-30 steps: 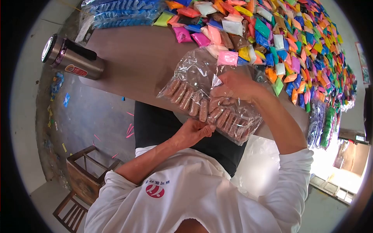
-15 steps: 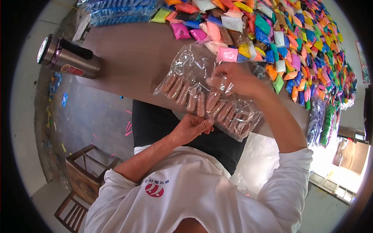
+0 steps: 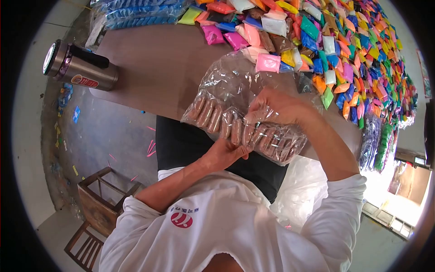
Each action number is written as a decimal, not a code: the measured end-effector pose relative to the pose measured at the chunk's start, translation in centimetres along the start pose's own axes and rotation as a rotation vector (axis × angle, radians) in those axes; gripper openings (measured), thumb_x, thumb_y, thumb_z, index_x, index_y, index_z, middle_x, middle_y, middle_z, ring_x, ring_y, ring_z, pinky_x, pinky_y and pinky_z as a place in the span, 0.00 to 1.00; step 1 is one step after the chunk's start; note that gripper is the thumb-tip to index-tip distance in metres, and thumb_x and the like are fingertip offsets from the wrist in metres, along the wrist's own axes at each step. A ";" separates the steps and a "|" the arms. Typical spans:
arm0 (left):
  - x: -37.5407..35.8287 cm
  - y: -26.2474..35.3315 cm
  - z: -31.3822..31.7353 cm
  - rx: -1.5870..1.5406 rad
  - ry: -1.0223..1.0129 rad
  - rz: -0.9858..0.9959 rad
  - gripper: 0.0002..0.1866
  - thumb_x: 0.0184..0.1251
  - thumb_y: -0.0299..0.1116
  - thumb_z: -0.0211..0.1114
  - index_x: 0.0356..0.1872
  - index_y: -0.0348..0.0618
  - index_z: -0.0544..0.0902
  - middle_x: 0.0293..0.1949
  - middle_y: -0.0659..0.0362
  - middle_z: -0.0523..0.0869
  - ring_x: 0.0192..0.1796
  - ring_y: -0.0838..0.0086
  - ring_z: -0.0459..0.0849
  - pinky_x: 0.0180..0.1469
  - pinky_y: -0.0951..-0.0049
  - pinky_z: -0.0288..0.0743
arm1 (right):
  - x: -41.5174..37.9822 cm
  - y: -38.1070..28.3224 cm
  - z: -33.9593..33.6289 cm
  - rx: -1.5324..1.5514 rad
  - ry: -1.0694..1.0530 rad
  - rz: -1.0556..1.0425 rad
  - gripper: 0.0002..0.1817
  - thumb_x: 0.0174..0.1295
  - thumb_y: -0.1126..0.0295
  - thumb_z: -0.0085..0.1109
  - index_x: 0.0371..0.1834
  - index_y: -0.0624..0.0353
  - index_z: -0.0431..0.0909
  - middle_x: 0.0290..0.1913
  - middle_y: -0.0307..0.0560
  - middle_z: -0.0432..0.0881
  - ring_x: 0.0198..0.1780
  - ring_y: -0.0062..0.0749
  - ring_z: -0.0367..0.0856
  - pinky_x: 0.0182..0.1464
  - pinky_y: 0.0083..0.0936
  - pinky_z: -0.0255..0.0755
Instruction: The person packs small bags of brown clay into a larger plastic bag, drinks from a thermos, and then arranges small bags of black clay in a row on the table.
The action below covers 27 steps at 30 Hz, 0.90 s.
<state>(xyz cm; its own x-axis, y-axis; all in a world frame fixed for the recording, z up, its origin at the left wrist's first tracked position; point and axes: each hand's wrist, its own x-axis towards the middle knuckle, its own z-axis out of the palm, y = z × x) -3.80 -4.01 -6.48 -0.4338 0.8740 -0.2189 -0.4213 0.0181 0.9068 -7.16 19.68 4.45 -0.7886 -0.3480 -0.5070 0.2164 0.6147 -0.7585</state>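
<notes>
head view: left hand (image 3: 222,155) pinches the clear bag (image 3: 222,84) of brown rolls (image 3: 236,131) at its lower edge; right hand (image 3: 277,107), fingers narrow, grips its film. colored packets (image 3: 346,56) crowd the desk (image 3: 149,63) toward one o'clock; flask (image 3: 86,71), ten.

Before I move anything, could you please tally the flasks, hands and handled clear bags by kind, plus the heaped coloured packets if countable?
Flask: 1
Clear bag: 1
Hands, left hand and right hand: 2
Total: 4
Coloured packets: too overlapped to count, left out.
</notes>
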 end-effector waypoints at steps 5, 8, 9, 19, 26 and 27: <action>-0.2 0.2 0.0 0.088 -0.014 -0.002 0.12 0.78 0.38 0.63 0.51 0.40 0.80 0.37 0.62 0.84 0.39 0.79 0.82 0.46 0.73 0.79 | -0.2 -0.5 -0.1 0.101 -0.159 0.098 0.21 0.64 0.52 0.69 0.37 0.64 0.87 0.35 0.44 0.86 0.39 0.24 0.83 0.39 0.27 0.76; -0.1 1.1 0.3 0.125 0.012 -0.026 0.12 0.78 0.38 0.63 0.47 0.39 0.81 0.36 0.62 0.85 0.40 0.78 0.83 0.48 0.72 0.79 | -0.2 -0.5 -0.1 0.095 -0.187 0.108 0.20 0.65 0.53 0.69 0.39 0.63 0.87 0.34 0.40 0.85 0.39 0.20 0.82 0.40 0.26 0.75; 0.1 1.5 0.4 0.124 0.027 -0.039 0.12 0.78 0.39 0.62 0.46 0.39 0.82 0.35 0.61 0.85 0.40 0.77 0.83 0.49 0.72 0.79 | -0.3 -0.4 -0.1 0.043 -0.110 0.058 0.20 0.65 0.53 0.69 0.39 0.63 0.87 0.34 0.39 0.85 0.39 0.20 0.81 0.40 0.26 0.75; 0.8 2.0 -0.3 -0.008 -0.019 -0.112 0.20 0.81 0.42 0.59 0.32 0.37 0.85 0.31 0.60 0.86 0.42 0.74 0.85 0.46 0.71 0.80 | -1.3 1.0 -0.9 0.189 0.109 0.120 0.22 0.73 0.51 0.58 0.45 0.62 0.86 0.41 0.41 0.86 0.40 0.25 0.82 0.48 0.28 0.76; 0.5 2.4 -0.6 -0.008 -0.050 -0.109 0.17 0.76 0.43 0.65 0.33 0.39 0.86 0.32 0.58 0.86 0.48 0.70 0.87 0.52 0.68 0.80 | -9.2 0.1 -3.1 0.615 0.441 0.197 0.29 0.78 0.48 0.47 0.57 0.67 0.80 0.50 0.48 0.86 0.54 0.31 0.84 0.62 0.30 0.75; 0.5 2.5 -0.8 0.020 -0.062 -0.128 0.17 0.75 0.45 0.67 0.34 0.39 0.87 0.33 0.57 0.87 0.50 0.68 0.87 0.55 0.67 0.80 | -10.5 1.3 -2.7 0.616 0.411 0.103 0.27 0.74 0.52 0.54 0.62 0.65 0.77 0.54 0.49 0.85 0.56 0.34 0.84 0.64 0.31 0.75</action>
<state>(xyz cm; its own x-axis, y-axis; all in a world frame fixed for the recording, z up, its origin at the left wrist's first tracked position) -5.64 -3.92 -4.63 -0.3270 0.8925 -0.3107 -0.4536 0.1402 0.8801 -0.13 26.10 9.92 -0.8726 0.0567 -0.4851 0.4883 0.0804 -0.8690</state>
